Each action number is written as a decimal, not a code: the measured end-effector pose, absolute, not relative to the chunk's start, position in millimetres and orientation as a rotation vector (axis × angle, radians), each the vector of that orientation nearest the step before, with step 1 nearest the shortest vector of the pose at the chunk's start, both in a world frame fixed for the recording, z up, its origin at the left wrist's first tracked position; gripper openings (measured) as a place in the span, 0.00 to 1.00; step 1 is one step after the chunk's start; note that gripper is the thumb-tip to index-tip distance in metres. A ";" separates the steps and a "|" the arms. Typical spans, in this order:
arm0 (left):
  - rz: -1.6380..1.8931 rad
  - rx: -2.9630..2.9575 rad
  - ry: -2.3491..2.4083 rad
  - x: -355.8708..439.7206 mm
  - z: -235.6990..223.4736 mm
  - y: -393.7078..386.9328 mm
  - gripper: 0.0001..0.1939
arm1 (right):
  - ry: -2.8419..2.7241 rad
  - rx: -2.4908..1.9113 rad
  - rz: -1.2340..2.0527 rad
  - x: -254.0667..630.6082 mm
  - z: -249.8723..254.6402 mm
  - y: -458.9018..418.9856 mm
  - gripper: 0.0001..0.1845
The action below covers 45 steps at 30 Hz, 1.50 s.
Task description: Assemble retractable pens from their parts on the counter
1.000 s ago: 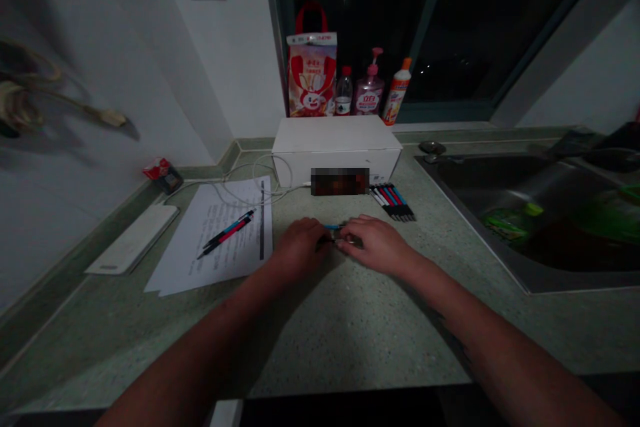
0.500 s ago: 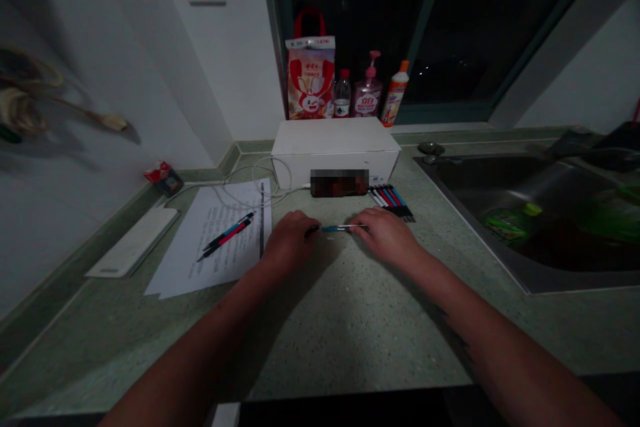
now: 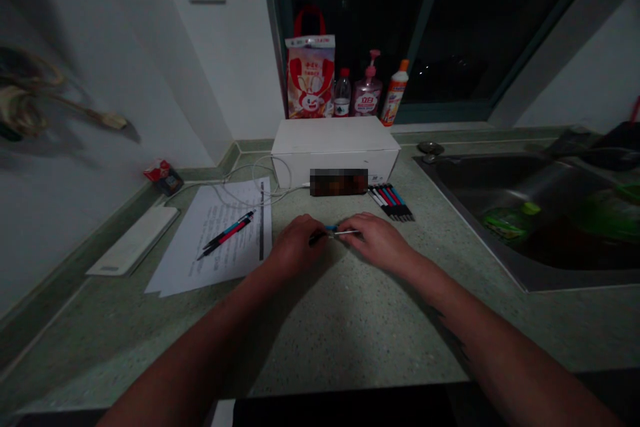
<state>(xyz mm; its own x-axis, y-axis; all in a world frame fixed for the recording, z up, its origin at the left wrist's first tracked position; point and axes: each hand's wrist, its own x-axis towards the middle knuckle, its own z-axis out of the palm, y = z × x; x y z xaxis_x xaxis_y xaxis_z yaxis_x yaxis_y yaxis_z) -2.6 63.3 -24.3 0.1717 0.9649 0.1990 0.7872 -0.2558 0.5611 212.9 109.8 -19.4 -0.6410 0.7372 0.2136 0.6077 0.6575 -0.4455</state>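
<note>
Speckled green countertop (image 3: pixel 320 340) is dimly lit. A blue pen (image 3: pixel 330 228) is grasped at both ends by the left hand (image 3: pixel 299 245) and right hand (image 3: pixel 375 241). Two pens (image 3: pixel 227 235), seemingly assembled, lie on papers (image 3: pixel 220 273); a row of pens (image 3: pixel 391 203) lies beside a white box (image 3: pixel 330 137). No writing can be read.

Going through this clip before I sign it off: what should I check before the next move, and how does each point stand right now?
1. Both hands in view: ok, left hand and right hand are over the counter.
2. Blue-barrelled pen held by both hands: ok, it sits between them.
3. Pen in one piece: cannot tell, the fingers hide part of it.
4. Row of pens apart from the hands: ok, it lies beside the white box.
5. Printed sheets apart from the hands: ok.
6. Light on the fingers: not ok, they are dim and shadowed.
</note>
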 end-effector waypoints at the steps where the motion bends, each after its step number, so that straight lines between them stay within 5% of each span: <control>1: 0.753 2.129 1.666 -2.8 -24.3 63.4 0.07 | -2.496 -1.063 0.477 212.8 -18.7 109.8 0.05; 22: 0.428 2.189 1.826 -7.7 -22.0 62.7 0.09 | -2.651 -1.118 0.475 212.6 -20.3 108.6 0.04; 31: 0.736 1.888 1.839 -8.2 -21.3 64.1 0.12 | -2.558 -1.076 0.407 206.2 -24.6 108.5 0.04; 35: 0.876 1.714 1.613 -3.3 -21.9 64.6 0.11 | -2.486 -0.947 0.476 204.9 -20.3 104.9 0.12; 45: 0.946 1.652 1.503 2.3 -18.7 62.3 0.09 | -2.385 -1.018 0.549 206.7 -15.6 104.7 0.05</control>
